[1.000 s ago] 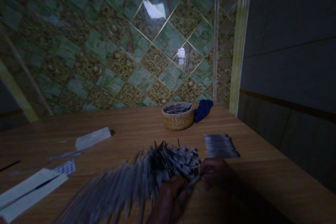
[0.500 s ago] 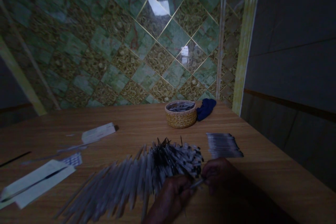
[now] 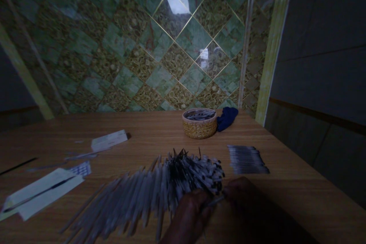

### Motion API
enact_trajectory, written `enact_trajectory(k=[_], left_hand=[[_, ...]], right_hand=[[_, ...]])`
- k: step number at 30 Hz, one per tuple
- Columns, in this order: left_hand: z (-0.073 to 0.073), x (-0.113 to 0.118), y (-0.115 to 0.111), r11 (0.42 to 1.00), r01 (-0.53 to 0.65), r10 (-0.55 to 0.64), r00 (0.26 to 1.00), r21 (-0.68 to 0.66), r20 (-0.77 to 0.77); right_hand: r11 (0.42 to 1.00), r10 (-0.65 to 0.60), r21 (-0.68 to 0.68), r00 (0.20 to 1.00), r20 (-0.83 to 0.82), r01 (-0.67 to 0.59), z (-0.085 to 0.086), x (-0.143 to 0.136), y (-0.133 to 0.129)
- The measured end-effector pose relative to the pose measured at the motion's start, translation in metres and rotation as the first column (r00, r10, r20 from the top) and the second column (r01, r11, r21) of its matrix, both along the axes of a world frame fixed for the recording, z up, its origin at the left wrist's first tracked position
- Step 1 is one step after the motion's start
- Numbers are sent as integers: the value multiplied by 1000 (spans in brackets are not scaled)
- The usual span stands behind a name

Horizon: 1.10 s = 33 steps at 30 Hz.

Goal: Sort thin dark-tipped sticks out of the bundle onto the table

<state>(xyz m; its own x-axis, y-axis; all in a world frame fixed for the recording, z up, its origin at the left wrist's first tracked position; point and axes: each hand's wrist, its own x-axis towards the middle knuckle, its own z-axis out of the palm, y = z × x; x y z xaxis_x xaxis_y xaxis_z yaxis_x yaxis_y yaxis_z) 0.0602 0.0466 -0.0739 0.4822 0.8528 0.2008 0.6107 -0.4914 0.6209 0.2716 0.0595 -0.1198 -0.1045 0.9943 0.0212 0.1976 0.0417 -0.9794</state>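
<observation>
Close together at the front of the table, my hands hold a slim, translucent pen (image 3: 216, 200) between them. My left hand (image 3: 191, 210) is closed around its left end. At the other end, the fingers of my right hand (image 3: 241, 194) are pinched on the tip; deep shadow hides much of this hand. Just behind them lies a heap of small clear pieces with dark ends, like pen caps (image 3: 210, 171), beside dark-tipped thin refills (image 3: 179, 166). Many clear pen barrels (image 3: 128, 198) spread leftward from there. Right of the heap, pens (image 3: 248, 159) lie side by side in a neat row.
A woven basket (image 3: 199, 127) filled with pens stands near the tiled wall, a dark blue cloth (image 3: 227, 118) against it. To the left lie a white box (image 3: 109, 140), pale paper sheets (image 3: 40, 192) with a dark stick on them, and another dark stick (image 3: 18, 166).
The view has shifted slightly, so the things on the table appear a little further right. Both hands remain closed on the pen, with little visible change in their grip.
</observation>
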Motion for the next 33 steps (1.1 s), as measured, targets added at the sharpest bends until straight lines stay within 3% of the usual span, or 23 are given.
enact_trajectory(k=[6, 10, 14, 18, 21, 24, 28, 33], left_hand=[[-7, -1, 3, 999, 1, 0, 1000, 41, -30], [-2, 0, 1, 1000, -10, 10, 1000, 15, -24], [7, 1, -2, 1000, -14, 14, 1000, 9, -16], [4, 2, -1, 1000, -24, 26, 995, 19, -96], [-4, 1, 2, 999, -19, 25, 991, 43, -135], [-6, -1, 3, 997, -22, 31, 990, 68, -140], [3, -2, 2, 995, -94, 97, 975, 24, -200], [10, -7, 5, 976, -217, 210, 957, -16, -202]], right_hand=[[975, 216, -64, 976, 17, -214, 11, 8, 10], [997, 79, 24, 997, -13, -79, 7, 3, -4], [991, 40, 128, 999, -5, -39, 10, 0, -20], [997, 78, 29, 994, -81, -75, 23, -6, -25], [996, 64, 61, 994, -83, -59, 23, -6, -23], [998, 26, 59, 999, -19, -25, 11, 2, -10], [999, 39, 5, 973, 226, -41, -7, 15, 21], [994, -35, 110, 932, 360, -6, -13, 20, 40]])
